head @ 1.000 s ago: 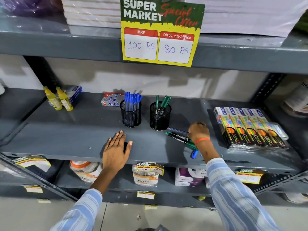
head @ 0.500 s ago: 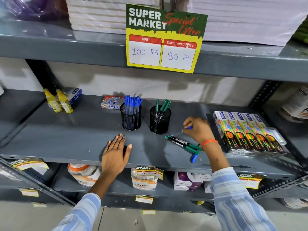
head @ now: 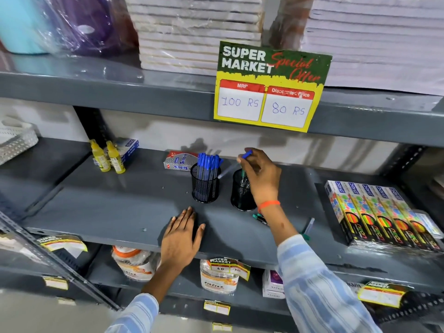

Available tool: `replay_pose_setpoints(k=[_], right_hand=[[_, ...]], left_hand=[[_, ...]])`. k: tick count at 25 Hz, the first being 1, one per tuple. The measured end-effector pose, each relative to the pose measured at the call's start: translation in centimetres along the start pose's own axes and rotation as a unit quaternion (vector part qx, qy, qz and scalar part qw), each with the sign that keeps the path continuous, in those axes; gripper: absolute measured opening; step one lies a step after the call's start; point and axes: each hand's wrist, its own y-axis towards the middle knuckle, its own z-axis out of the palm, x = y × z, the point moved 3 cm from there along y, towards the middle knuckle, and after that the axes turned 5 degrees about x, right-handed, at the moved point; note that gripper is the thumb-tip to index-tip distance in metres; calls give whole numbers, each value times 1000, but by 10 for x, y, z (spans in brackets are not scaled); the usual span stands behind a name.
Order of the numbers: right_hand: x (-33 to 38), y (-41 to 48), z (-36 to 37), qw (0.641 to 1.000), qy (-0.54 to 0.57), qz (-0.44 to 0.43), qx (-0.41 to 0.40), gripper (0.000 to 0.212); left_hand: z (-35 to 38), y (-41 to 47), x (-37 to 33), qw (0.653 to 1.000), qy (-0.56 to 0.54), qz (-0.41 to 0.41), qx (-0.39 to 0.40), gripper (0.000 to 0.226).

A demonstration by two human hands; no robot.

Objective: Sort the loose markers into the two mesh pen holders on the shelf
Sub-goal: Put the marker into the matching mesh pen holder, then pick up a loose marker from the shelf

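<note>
Two black mesh pen holders stand mid-shelf. The left holder (head: 204, 186) is packed with blue-capped markers (head: 209, 162). The right holder (head: 241, 192) has green markers inside, mostly hidden by my right hand (head: 260, 177). That hand is shut on a blue-capped marker (head: 246, 155), held tilted between the two holders, its clear barrel pointing down toward the left holder. A few loose green markers (head: 260, 218) lie on the shelf behind my right wrist, and one more loose marker (head: 307, 228) lies to the right. My left hand (head: 181, 237) rests flat on the shelf's front edge.
Boxes of neon pens (head: 384, 212) lie at the shelf's right. Two yellow bottles (head: 108, 156) and a small blue box stand at the back left, with a red-white box (head: 177, 161) behind the left holder. A price sign (head: 271, 85) hangs from the upper shelf.
My right hand lifted a blue-capped marker off the loose pile and carried it up and left to above the holders. The left hand stayed put. The camera moved closer.
</note>
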Motion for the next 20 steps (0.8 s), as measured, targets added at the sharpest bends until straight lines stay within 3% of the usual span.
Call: replay_pose_setpoints(k=[3,9,14,20], right_hand=[[4,23,32,999,-38,-17,7,14],[-17,39,83,971,-185,52,140,18],[-16,27,73,979,-175,45,99,17],[-36,-31,2,978,-189,61,58,16]], left_hand=[[1,0,-1,1000,6,5,-5,72],[0,0,0,999,-27,3,-21,62],[2,-1,-1,1000,-16,6,-13,63],[3,-1,-1,1000,1,16,-10,70]])
